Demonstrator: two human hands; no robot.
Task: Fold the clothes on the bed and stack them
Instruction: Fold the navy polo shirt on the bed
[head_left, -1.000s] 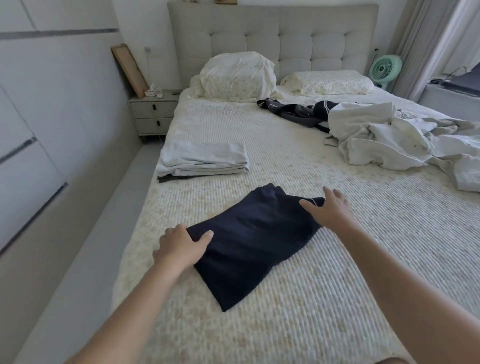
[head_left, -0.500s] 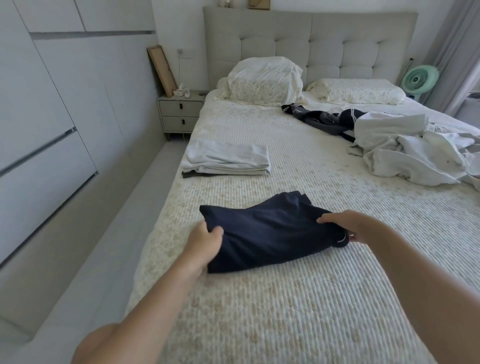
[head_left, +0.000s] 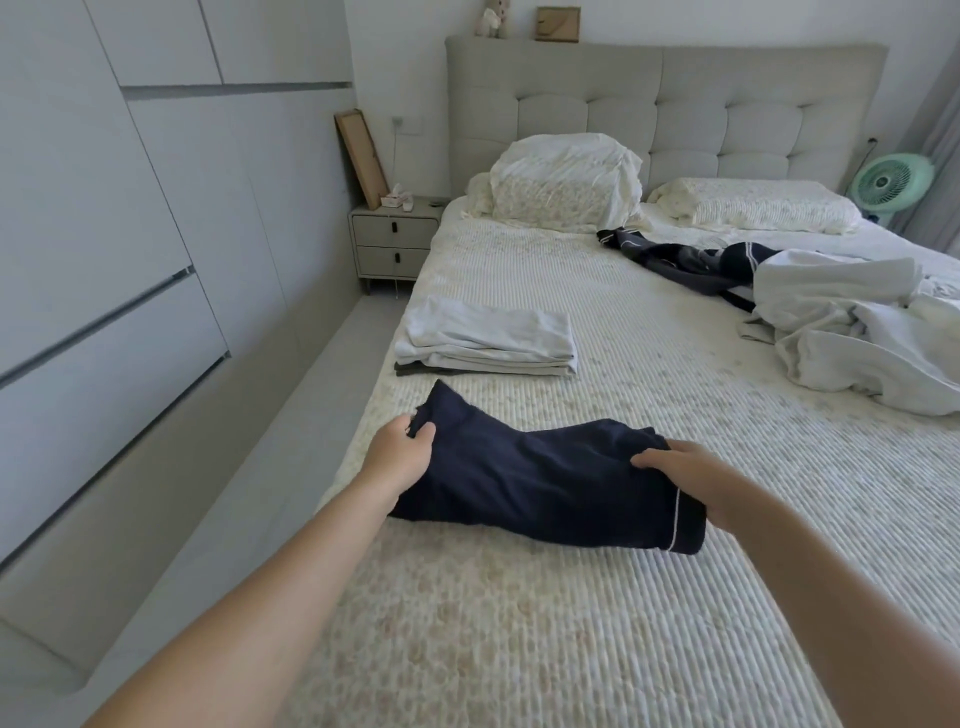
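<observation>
Here both hands grip the folded navy garment (head_left: 545, 483) on the bed (head_left: 519, 623): left hand (head_left: 400, 457) its left end, right hand (head_left: 691, 478) its right.

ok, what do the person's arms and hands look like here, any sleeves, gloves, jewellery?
Both forearms are bare as far as the frame shows: no sleeves in view. The left hand and right hand are bare too, with no gloves, and no watch, bracelet or ring visible. No markings or cables on either arm.
</observation>
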